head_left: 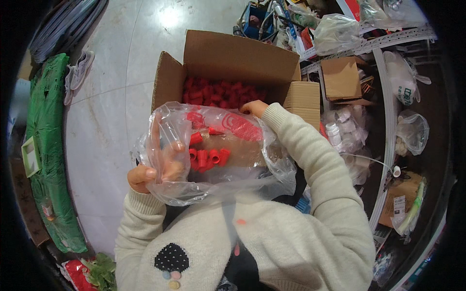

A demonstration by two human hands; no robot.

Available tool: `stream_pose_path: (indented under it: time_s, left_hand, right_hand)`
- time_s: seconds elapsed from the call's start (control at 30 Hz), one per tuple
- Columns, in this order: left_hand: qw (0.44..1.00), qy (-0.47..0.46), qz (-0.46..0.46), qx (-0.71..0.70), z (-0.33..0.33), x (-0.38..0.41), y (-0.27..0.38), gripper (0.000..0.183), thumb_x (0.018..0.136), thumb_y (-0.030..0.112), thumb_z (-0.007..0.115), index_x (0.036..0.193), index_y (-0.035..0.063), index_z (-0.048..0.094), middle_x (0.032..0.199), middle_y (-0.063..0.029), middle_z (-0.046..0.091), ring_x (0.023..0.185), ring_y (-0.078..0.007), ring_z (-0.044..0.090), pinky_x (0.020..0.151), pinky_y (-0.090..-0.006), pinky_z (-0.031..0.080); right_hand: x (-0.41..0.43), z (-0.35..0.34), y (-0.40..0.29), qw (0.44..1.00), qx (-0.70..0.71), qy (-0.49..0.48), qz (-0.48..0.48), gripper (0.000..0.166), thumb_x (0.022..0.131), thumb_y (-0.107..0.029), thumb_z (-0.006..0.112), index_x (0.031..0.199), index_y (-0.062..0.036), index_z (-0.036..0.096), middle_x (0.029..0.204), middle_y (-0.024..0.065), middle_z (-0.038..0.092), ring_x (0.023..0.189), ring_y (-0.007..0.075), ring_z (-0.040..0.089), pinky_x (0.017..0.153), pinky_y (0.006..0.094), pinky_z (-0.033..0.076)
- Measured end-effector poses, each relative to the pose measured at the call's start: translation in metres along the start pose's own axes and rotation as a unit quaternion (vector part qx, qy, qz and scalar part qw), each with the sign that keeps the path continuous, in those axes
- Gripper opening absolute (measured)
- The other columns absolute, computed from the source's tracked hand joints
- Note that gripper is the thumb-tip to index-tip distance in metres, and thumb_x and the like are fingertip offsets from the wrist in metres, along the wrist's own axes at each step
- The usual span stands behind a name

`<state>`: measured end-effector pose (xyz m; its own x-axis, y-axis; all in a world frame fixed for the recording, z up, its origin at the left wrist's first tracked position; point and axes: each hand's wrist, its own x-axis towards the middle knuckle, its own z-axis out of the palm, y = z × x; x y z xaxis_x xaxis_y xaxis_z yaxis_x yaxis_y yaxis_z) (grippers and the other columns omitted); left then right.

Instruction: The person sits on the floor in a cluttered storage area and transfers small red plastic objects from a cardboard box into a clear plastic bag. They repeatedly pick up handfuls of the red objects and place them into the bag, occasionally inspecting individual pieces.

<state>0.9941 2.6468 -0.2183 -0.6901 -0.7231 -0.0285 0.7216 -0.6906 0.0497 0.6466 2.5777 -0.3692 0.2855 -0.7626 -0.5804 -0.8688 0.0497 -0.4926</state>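
A clear plastic bag with red print lies open in front of me, several small red plastic pipe fittings inside it. My left hand grips the bag's left side, with the thumb outside and the fingers seen through the film. Beyond the bag stands a cardboard box with raised flaps, holding a heap of the same red fittings. My right hand reaches over the box's near right part, at the edge of the heap. Its fingertips are hidden, so what they hold cannot be told.
Metal shelving on the right bears bagged white fittings and a small cardboard box. A blue container with hoses stands beyond the large box. At left lie a long green wrapped bundle and pale shoes.
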Motion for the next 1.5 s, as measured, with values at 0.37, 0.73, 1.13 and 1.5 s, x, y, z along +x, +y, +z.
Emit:
stream_pose_path:
  time_s: [0.37,0.73,1.13,1.5]
  left_hand:
    - [1.000,0.004,-0.001,0.008,0.006,0.002,0.002,0.092,0.063,0.002,0.051,0.135,0.0309,0.003,0.121,-0.0186,0.038,0.057,-0.0156,0.047,0.048,-0.0258,0.045]
    - [1.000,0.009,0.012,0.019,0.004,0.002,0.003,0.093,0.062,0.004,0.052,0.135,0.0314,0.001,0.122,-0.0185,0.035,0.054,-0.0143,0.045,0.049,-0.0246,0.043]
    - [1.000,0.023,0.003,0.020,0.000,0.005,0.005,0.091,0.062,0.005,0.051,0.136,0.0302,0.005,0.126,-0.0192,0.035,0.053,-0.0132,0.044,0.046,-0.0228,0.042]
    - [0.999,0.029,0.004,0.021,0.003,0.006,0.005,0.091,0.062,0.005,0.052,0.135,0.0310,0.006,0.121,-0.0179,0.038,0.056,-0.0145,0.045,0.049,-0.0233,0.044]
  right_hand:
    - [-0.083,-0.085,-0.091,0.748,0.663,0.000,-0.040,0.028,0.081,-0.010,0.056,0.108,-0.0038,0.050,0.098,0.0084,0.056,0.081,0.0161,0.059,0.061,0.0276,0.053]
    - [-0.086,-0.077,-0.162,0.896,0.402,0.107,-0.159,0.033,0.081,-0.012,0.057,0.112,-0.0020,0.050,0.104,0.0056,0.055,0.094,0.0109,0.052,0.080,0.0240,0.044]
    - [0.027,-0.020,-0.035,0.936,-0.229,-0.189,0.191,0.053,0.071,-0.042,0.055,0.112,-0.0082,0.054,0.112,0.0151,0.053,0.104,0.0271,0.052,0.083,0.0343,0.043]
    - [-0.009,-0.026,-0.024,0.948,0.315,0.050,0.021,0.011,0.064,-0.004,0.062,0.073,-0.0047,0.057,0.066,-0.0021,0.053,0.064,0.0101,0.052,0.059,0.0232,0.043]
